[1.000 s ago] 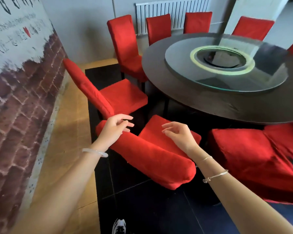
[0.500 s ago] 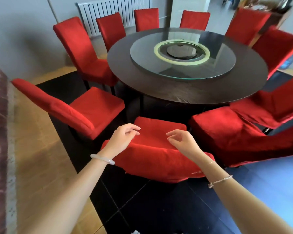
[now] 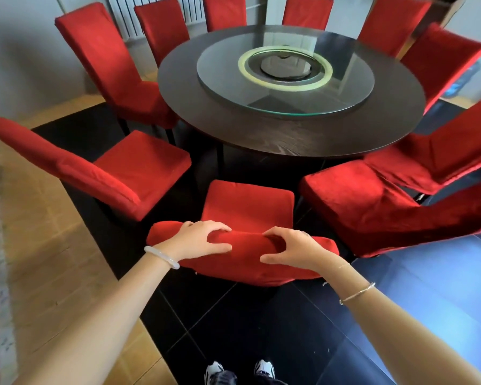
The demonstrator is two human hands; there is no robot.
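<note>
A red fabric-covered chair (image 3: 247, 207) stands right in front of me, its seat facing the round dark table (image 3: 289, 134). My left hand (image 3: 200, 240) grips the top of its backrest on the left, fingers curled over the far side and thumb on the near side. On the right part of the same backrest top, my right hand (image 3: 292, 250) grips the same way. The chair's legs are hidden under the cover.
Several more red chairs ring the table, one close on the left (image 3: 117, 173) and one close on the right (image 3: 372, 207). A glass turntable (image 3: 286, 79) sits on the table. The floor is black tile, with wood to the left. My shoes (image 3: 239, 370) show below.
The view swung from the brick wall to face the table head-on. Both hands came down from hovering above the backrest and took hold of its top.
</note>
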